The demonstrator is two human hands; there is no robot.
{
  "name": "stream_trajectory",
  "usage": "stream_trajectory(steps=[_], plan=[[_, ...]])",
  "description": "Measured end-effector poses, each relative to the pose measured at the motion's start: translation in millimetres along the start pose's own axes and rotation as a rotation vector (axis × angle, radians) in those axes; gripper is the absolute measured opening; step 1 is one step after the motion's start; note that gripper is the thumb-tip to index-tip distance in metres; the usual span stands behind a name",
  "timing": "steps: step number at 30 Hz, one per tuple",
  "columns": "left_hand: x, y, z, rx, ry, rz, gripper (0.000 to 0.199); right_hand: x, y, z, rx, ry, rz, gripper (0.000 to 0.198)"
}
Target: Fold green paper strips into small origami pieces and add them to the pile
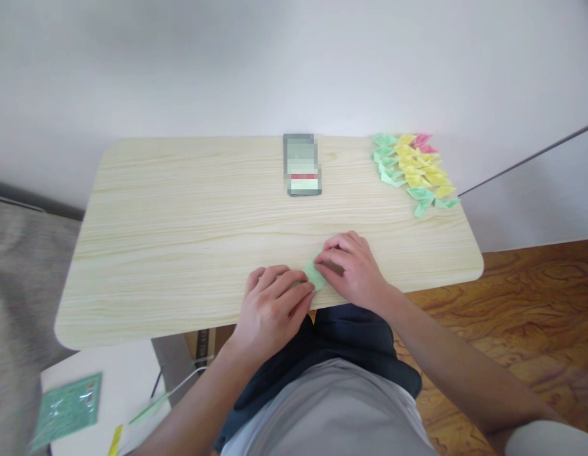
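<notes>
A small piece of light green paper [315, 277] lies near the front edge of the wooden table, between my two hands. My left hand [274, 303] presses on its left side, with the fingers bent and the tips on the paper. At the upper right of the paper, my right hand [351, 267] pinches the edge between thumb and fingers. The fingers cover part of the paper, so its full folded shape is hidden. Several folded paper pieces in green, yellow and pink [412, 166] sit in rows at the table's back right.
A phone-like flat object [302, 164], blurred out, lies at the back middle of the table [180, 221]. A white wall rises behind. Lower left, a green packet [68, 408] rests on a white surface [127, 367], near a cardboard box [202, 345].
</notes>
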State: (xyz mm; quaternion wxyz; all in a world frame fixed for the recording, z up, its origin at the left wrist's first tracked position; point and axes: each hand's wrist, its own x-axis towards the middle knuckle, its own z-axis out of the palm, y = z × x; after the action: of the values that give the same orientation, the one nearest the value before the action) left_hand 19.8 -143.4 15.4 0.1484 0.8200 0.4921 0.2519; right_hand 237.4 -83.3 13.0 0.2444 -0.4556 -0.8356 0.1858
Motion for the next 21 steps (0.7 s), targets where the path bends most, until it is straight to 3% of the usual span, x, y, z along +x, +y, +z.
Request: stream_trajectory(steps=[12,21], plan=[[15.0,7.1,9.2,-0.016,0.065,-0.210,0.008,-16.4,-2.7,-6.9,0.000,-0.043,0.009,0.011],[20.6,10.6,10.2,0.021,0.052,-0.251,0.010,-18.4,-6.5,-6.9,0.000,-0.048,0.045,0.012]])
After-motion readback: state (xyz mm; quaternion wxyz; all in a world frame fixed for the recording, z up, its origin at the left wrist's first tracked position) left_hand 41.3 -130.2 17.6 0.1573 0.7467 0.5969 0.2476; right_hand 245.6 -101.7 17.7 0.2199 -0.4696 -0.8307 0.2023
